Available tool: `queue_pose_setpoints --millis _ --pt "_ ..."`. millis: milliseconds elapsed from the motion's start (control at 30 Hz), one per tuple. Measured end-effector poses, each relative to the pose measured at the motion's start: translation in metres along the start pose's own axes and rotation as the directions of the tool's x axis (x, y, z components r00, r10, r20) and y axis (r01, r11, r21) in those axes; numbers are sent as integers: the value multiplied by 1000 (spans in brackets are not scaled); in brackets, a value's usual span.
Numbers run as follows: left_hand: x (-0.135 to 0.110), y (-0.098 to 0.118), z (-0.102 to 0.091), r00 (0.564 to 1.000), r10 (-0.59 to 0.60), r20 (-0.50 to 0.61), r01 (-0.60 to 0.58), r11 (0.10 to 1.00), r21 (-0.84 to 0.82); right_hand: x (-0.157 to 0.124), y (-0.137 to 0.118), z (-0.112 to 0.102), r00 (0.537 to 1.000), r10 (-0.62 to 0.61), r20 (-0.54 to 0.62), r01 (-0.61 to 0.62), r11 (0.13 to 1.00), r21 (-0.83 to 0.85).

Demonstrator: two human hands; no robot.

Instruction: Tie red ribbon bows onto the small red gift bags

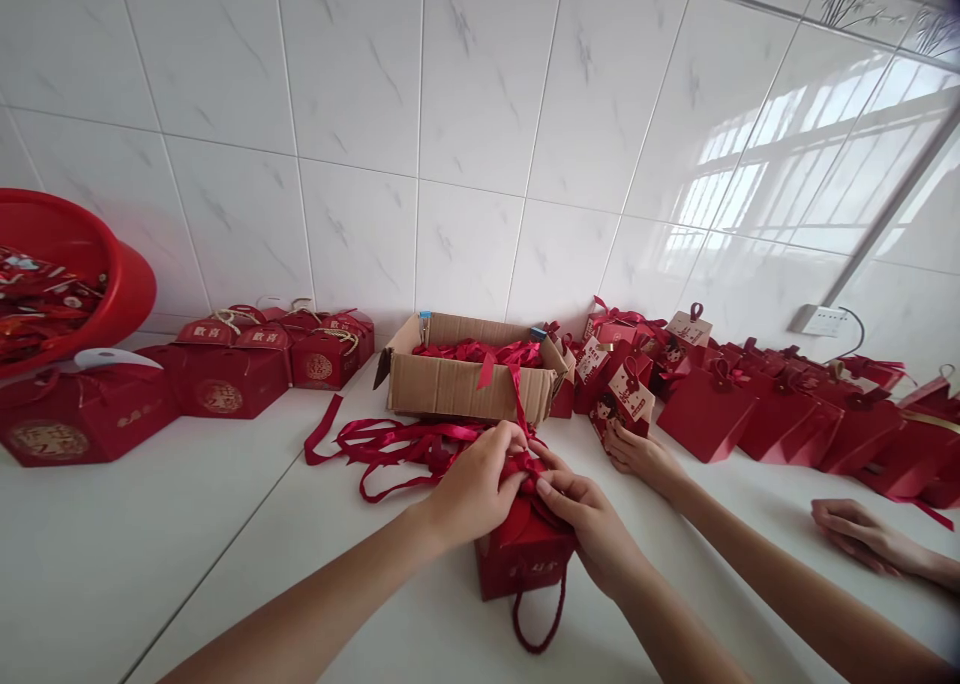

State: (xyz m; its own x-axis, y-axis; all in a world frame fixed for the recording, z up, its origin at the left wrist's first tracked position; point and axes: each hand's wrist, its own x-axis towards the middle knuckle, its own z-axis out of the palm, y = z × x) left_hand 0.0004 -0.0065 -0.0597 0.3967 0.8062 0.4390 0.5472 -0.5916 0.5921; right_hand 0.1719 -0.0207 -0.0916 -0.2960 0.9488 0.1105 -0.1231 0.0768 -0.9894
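Note:
A small red gift box stands on the white table in front of me, its dark red cord handle hanging toward me. On its top, my left hand pinches a red ribbon between thumb and fingers. Across from it, my right hand grips the same ribbon at the knot or bow, fingers closed. Part of the ribbon is hidden behind my fingers. Loose red ribbons lie in a tangle to the left of the box.
A cardboard box of red ribbons stands behind. Red gift boxes line the left, near a red basin. More red boxes crowd the right. Another person's hand touches a decorated box; a further hand rests at right.

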Motion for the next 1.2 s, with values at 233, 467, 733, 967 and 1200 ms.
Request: queue_pose_setpoints --millis 233,467,733,967,1200 --pt "0 11 -20 992 -75 100 78 997 -21 3 6 3 998 -23 -61 24 1000 8" --pt "7 1 -20 972 -132 194 152 984 -93 3 -3 -2 986 -69 -153 42 984 -172" --pt "5 17 -44 942 -113 317 133 990 -45 -5 -13 -15 926 -377 13 298 710 -638" --pt "2 22 -50 927 -108 358 117 993 -4 -7 -55 -24 966 -139 218 250 708 -660" --pt "4 24 -52 929 -122 349 127 992 9 32 -57 -12 928 119 354 40 910 -412"
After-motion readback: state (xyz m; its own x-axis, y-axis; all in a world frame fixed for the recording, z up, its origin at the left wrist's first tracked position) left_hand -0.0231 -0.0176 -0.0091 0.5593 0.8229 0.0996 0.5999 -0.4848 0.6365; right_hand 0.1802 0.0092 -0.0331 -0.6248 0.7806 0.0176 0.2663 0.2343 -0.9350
